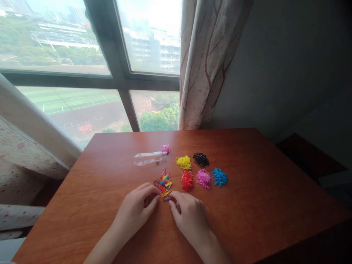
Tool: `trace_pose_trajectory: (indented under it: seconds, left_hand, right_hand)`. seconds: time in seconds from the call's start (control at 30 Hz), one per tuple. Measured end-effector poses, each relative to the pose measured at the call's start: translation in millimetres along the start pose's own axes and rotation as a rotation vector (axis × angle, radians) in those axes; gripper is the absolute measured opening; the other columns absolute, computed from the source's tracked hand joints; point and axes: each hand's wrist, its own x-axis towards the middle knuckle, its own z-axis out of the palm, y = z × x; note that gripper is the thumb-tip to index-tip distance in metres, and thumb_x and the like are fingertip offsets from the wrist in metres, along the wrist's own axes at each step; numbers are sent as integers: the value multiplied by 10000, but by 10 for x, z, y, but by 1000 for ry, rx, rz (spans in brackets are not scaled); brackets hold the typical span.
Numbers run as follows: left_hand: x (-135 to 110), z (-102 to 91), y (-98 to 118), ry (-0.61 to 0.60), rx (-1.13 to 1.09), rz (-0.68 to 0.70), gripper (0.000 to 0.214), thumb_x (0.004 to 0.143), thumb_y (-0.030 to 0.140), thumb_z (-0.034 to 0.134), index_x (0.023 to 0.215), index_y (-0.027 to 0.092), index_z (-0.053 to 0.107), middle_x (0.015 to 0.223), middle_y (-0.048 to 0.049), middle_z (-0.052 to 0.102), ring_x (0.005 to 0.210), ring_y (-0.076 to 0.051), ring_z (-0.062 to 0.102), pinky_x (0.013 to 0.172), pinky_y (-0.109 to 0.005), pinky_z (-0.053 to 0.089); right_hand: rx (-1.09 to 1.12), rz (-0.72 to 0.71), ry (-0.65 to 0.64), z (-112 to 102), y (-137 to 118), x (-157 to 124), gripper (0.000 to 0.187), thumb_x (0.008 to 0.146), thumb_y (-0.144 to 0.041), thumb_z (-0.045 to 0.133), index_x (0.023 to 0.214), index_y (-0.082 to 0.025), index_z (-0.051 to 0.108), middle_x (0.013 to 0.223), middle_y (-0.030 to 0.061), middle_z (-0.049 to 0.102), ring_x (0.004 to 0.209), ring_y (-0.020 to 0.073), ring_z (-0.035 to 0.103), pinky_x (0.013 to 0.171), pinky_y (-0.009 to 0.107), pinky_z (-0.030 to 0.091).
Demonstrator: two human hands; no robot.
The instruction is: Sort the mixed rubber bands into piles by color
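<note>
A small mixed heap of coloured rubber bands lies between my hands on the brown table. My left hand rests at the heap's left edge, its thumb and forefinger tips drawn together; whatever they pinch is too small to make out. On the heap's near right side, my right hand has its thumb and forefinger curled close together by a few bands, and what is between them cannot be made out. Beyond the right hand are sorted piles: red bands, pink bands and blue bands.
Farther back lie a pile of yellow bands and one of black bands. A clear plastic bottle lies on its side, with a pink cap near its mouth. The wooden table ends at a window and curtain.
</note>
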Motion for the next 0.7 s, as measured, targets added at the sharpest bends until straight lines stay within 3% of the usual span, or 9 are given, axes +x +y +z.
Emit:
trace_pose_trajectory:
  seconds: [0.47, 0.7]
  left_hand:
    - [-26, -22, -24, 18, 58, -12, 170, 887, 201, 466, 860, 221, 633, 856, -10, 645, 747, -150, 595, 674, -233, 433]
    - [-27, -20, -22, 8, 89, -8, 185, 899, 205, 454, 875, 236, 635, 873, 3, 646, 755, -142, 602, 674, -219, 427]
  right_hand:
    - [74, -39, 71, -2, 36, -42, 116, 893, -174, 535, 855, -223, 632, 715, -23, 654, 636, 139, 593, 613, 236, 350]
    - [163, 40, 130, -223, 234, -162, 159, 932, -258, 517, 869, -220, 658, 666, -17, 619, 589, 133, 580, 568, 217, 396]
